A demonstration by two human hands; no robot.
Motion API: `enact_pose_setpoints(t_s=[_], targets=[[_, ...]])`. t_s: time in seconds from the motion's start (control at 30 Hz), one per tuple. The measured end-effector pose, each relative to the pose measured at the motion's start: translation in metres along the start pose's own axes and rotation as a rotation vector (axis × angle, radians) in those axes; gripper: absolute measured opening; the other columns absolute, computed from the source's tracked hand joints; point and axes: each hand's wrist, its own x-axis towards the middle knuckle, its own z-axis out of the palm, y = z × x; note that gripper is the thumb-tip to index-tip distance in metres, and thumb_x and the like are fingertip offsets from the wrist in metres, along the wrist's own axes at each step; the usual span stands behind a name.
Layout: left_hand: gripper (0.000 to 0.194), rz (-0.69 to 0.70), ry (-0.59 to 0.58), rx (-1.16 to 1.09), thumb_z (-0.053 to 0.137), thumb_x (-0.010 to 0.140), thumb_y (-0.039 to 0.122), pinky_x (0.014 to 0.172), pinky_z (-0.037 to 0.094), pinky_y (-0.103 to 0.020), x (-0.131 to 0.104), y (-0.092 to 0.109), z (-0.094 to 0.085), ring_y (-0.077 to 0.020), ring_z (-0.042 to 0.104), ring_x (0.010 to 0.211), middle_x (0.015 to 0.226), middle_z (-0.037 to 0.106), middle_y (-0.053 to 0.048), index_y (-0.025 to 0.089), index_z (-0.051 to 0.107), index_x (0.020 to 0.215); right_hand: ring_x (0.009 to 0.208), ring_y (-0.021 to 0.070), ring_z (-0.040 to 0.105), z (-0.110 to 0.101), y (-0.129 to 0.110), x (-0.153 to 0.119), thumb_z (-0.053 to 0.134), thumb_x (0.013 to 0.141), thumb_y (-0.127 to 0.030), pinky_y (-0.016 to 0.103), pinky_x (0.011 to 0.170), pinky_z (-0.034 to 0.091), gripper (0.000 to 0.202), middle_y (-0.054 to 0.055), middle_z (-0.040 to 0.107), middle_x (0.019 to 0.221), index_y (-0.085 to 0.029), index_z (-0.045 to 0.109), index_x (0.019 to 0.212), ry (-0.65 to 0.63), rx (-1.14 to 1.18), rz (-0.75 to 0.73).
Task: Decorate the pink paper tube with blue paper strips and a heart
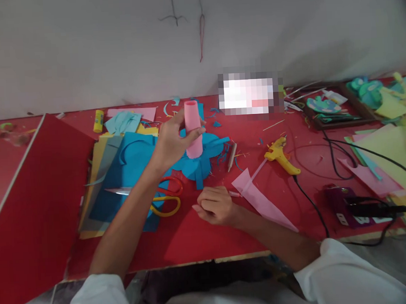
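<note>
Red table (180, 244), left hand (171, 140) around pink tube (192, 121) mid-frame, right hand (216, 205) curled closed, contents unclear, room below before front edge (175, 265)

The left hand (175, 140) is raised in a grip, the right hand (217, 206) curled below.

The left forearm (133, 219) hides the middle of the scissors (168, 198), and the curled right hand (216, 206) conceals its own palm. Coarse pixels blur a bright object (247, 95) beyond naming; the view's left edge cuts off the red board (39, 215).
</note>
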Motion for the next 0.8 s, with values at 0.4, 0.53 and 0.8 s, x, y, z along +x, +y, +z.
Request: enact_pose_setpoints(t_s=[0.4,0.53,0.8], targets=[[0.055,-0.005,-0.206,0.182,0.082,0.091,0.046,0.094,0.061,-0.039,-0.009,-0.003,0.004,-0.0250,0.074,0.110,0.126,0.076,-0.009,0.023,0.064,0.137,0.058,0.0114,0.054,-0.007,0.010,0.003,0.061,0.104,-0.017,0.028,0.055,0.037,0.042,0.000,0.062,0.064,-0.022,0.049,0.064,-0.006,-0.051,0.028],[0.077,0.087,-0.271,0.174,0.084,0.087,0.058,0.109,0.057,-0.045,-0.007,-0.003,-0.029,-0.0306,0.064,0.137,0.150,0.065,-0.011,0.030,0.053,0.152,0.059,0.0119,0.057,-0.018,0.018,0.005,0.061,0.103,-0.013,0.027,0.056,0.042,0.040,0.001,0.065,0.065,-0.022,0.050,0.066,0.036,-0.072,0.018],[0.016,0.272,0.274,-0.005,0.065,0.108,0.044,0.097,0.062,-0.040,0.006,0.026,-0.050,-0.0166,0.072,0.105,0.112,0.070,-0.001,0.029,0.066,0.113,0.059,0.0117,0.060,-0.027,0.026,0.006,0.061,0.104,-0.013,0.027,0.055,0.045,0.040,0.000,0.067,0.065,-0.023,0.053,0.066,0.084,-0.165,0.001]])
